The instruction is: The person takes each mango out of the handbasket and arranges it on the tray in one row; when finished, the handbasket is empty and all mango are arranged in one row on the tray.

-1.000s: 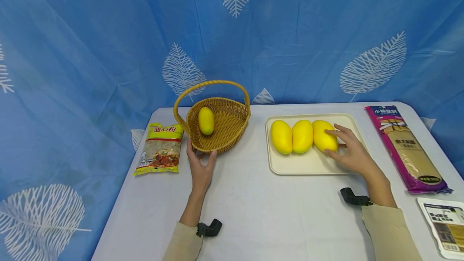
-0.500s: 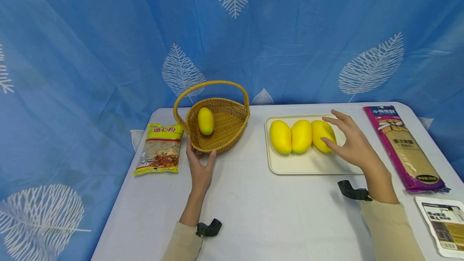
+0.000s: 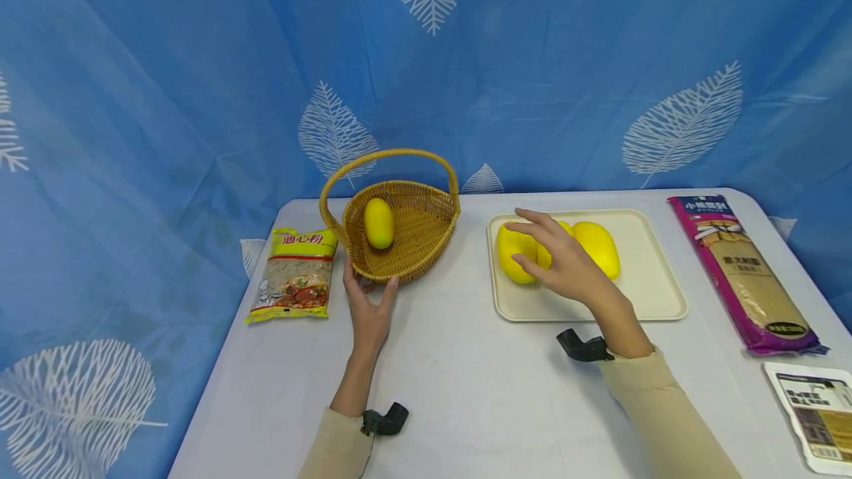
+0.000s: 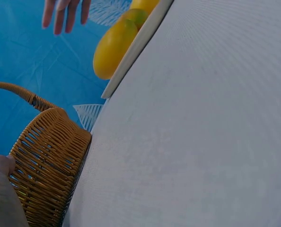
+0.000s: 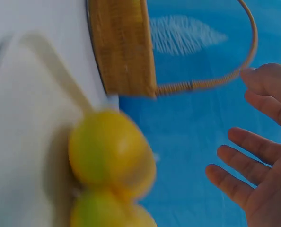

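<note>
At the wicker basket (image 3: 426,242), my left hand (image 3: 368,316) holds the near side, with thumb and fingers spread about its wall. The thumb touches the basket's outside in the left wrist view; the other fingers are partly hidden. One yellow mango (image 3: 379,223) lies inside the basket. My right hand (image 3: 566,261) hovers over the cream tray (image 3: 648,272), fingers spread and nothing in them. Beneath it are the left mango (image 3: 511,246), a partly covered middle mango (image 3: 544,256) and the right mango (image 3: 599,248), side by side.
A yellow-topped pasta bag (image 3: 293,274) lies just left of the basket. On the right side are a long purple noodle packet (image 3: 748,272) and a white-edged packet (image 3: 815,412). A blue leaf-print curtain (image 3: 532,94) hangs behind the white table (image 3: 479,398).
My right hand has come off the right mango, lifted, and moved left above the left and middle mangoes. The mangoes remain on the tray. My left hand and the basket have stayed put.
</note>
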A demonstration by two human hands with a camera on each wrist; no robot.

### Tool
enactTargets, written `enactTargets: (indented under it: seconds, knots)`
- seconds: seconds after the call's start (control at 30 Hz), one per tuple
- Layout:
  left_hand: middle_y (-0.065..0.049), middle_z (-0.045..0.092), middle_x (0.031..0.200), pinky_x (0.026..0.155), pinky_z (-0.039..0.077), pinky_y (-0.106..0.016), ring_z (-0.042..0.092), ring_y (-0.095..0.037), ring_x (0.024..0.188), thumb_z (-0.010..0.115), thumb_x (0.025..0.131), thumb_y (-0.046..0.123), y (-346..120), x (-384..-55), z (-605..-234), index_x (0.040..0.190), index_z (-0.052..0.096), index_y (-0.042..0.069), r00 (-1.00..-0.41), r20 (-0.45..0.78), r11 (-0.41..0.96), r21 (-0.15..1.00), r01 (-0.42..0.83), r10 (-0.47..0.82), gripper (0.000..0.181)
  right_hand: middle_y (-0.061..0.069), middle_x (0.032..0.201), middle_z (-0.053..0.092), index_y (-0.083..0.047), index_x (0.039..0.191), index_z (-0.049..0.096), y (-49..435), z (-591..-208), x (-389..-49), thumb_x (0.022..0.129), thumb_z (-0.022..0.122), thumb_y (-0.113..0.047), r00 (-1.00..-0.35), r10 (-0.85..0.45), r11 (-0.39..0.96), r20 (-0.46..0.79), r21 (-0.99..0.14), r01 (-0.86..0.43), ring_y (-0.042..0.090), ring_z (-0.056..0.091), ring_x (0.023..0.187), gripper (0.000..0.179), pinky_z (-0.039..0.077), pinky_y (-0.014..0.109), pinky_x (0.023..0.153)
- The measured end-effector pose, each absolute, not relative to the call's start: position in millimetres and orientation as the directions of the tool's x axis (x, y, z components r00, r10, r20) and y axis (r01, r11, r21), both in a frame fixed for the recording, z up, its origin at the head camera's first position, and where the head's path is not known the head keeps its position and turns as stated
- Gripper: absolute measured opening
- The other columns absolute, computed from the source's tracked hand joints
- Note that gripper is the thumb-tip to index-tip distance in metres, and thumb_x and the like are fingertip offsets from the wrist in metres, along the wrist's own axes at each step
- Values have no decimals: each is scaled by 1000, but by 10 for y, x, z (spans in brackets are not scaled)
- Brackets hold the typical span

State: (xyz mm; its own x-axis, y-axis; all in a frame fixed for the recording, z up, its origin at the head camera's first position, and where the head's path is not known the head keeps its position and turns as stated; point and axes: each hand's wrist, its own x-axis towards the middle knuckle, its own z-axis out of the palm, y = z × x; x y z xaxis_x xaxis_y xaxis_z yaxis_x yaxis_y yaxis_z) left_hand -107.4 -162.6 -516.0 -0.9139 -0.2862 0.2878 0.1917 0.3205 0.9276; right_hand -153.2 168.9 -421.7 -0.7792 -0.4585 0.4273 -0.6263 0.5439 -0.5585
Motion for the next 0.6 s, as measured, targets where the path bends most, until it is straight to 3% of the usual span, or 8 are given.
enactTargets:
  seconds: [0.27,0.43,0.6]
  knots:
    - [-13,15,162,103,36,-48,34,-32,137,67,94,27,-1631,-1090,-5223,158,6,17,-914,273,332,928,168,-299,89,13,148,45,-14,135,57,1266,-4314,-1576,91,70,-15,-759,-536,479,370,-608,-634,33,44,135,46,41,52,107]
    - [-11,14,162,104,36,-49,32,-30,139,67,94,27,-1629,-1084,-5222,158,5,20,-916,268,334,928,163,-298,89,12,148,45,-11,135,57,1110,-4388,-1606,92,68,-17,-756,-558,455,342,-636,-624,32,44,135,45,41,51,108]
    - [-12,15,162,103,36,-49,31,-31,140,67,94,26,-1641,-1096,-5221,158,5,17,-913,289,339,922,185,-287,90,15,149,43,-12,137,55,952,-4441,-1661,93,67,-18,-753,-569,446,331,-645,-621,32,43,136,46,41,52,107]
